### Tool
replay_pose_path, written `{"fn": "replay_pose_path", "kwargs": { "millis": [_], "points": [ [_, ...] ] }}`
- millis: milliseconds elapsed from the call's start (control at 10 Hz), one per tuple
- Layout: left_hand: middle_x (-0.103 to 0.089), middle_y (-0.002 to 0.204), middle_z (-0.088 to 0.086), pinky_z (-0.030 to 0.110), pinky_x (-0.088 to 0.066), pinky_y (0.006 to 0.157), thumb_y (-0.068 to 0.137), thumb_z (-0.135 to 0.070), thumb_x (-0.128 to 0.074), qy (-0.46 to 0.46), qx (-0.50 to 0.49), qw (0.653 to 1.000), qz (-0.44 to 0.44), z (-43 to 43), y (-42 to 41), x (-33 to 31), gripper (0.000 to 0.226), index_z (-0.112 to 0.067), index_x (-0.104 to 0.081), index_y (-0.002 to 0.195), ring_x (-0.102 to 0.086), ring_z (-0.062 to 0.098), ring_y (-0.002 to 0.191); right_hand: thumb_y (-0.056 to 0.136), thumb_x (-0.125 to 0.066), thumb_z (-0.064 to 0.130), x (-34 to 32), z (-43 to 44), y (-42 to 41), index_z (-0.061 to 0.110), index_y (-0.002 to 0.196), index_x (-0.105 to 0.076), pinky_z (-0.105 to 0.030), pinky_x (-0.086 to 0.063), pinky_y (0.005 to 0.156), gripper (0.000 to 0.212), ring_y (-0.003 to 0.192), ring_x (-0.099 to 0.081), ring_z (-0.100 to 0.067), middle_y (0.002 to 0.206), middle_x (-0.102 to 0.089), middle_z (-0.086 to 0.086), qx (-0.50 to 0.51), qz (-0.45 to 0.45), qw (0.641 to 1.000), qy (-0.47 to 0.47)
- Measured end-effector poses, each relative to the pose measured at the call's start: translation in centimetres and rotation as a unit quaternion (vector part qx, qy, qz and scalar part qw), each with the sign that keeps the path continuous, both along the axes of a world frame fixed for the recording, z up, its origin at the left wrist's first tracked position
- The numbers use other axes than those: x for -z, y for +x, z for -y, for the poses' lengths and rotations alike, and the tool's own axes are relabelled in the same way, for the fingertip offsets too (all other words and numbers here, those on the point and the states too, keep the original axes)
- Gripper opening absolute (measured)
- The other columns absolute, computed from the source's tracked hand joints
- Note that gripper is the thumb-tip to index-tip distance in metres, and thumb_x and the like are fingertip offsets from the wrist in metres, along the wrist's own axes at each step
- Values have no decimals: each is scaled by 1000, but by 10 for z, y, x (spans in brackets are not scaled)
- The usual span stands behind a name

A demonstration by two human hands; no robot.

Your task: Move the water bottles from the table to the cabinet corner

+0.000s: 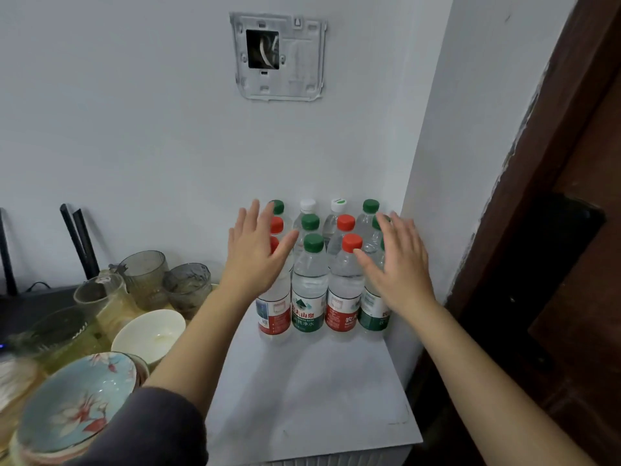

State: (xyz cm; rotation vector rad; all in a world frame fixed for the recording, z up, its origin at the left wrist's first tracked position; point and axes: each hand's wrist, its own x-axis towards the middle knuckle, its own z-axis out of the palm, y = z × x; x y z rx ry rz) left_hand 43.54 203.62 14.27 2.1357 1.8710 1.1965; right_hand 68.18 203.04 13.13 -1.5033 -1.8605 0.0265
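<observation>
Several clear water bottles [309, 280] with green, red and white caps stand upright in tight rows in the corner of the white cabinet top [312, 391], against the wall. My left hand [257, 252] is spread flat with straight fingers at the left side of the group, covering part of the left column. My right hand [396, 260] is spread flat at the right side, covering part of the right column. Neither hand holds anything. Whether the palms touch the bottles cannot be told.
Left of the cabinet top are grey glass tumblers [148, 277], a glass jug [100, 297], a white bowl [149, 334], stacked floral plates [74, 405] and a black router [30, 304]. A dark wooden door frame [551, 230] rises at the right. An open wall box [279, 55] sits above.
</observation>
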Motion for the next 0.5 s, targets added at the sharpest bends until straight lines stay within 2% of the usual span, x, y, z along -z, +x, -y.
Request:
{"fn": "replay_pose_path", "kwargs": {
  "millis": [100,200,300,400,500],
  "points": [
    [-13,162,4,54,-8,117,93,-67,-26,-67,17,986,-150,-19,14,-27,72,-28,-22,153,-4,28,149,89,-23,73,-34,-19,-13,36,154,-18,-55,-10,119,75,152,-6,-31,164,-16,-3,-6,152,987,-59],
    [-16,162,5,55,-13,116,93,-67,-19,-133,35,958,-250,-33,25,-34,69,-32,-18,153,-9,29,148,93,-19,71,-45,-36,-23,43,153,-16,-56,-15,119,67,151,-8,-33,164,-18,1,-33,252,958,-133],
    [-26,158,6,52,-19,115,94,-66,-12,-177,39,941,-284,-40,28,-34,68,-33,-13,154,-15,34,146,94,-17,71,-48,-41,-23,47,153,-14,-55,-17,118,63,151,-5,-34,165,-16,3,-33,275,944,-182],
    [-29,158,6,52,-16,115,93,-66,-10,-181,39,941,-284,-42,26,-31,69,-34,-8,155,-11,37,147,95,-18,70,-52,-40,-26,46,154,-10,-55,-14,119,64,152,-1,-34,166,-11,2,-36,281,937,-206],
    [-32,156,6,52,-17,115,92,-67,-7,-180,47,941,-281,-43,26,-29,71,-34,-6,155,-10,39,147,95,-30,68,-68,-31,-30,41,155,-15,-52,-15,120,67,152,-10,-27,165,-14,5,-102,132,966,-197]
  ]
}}
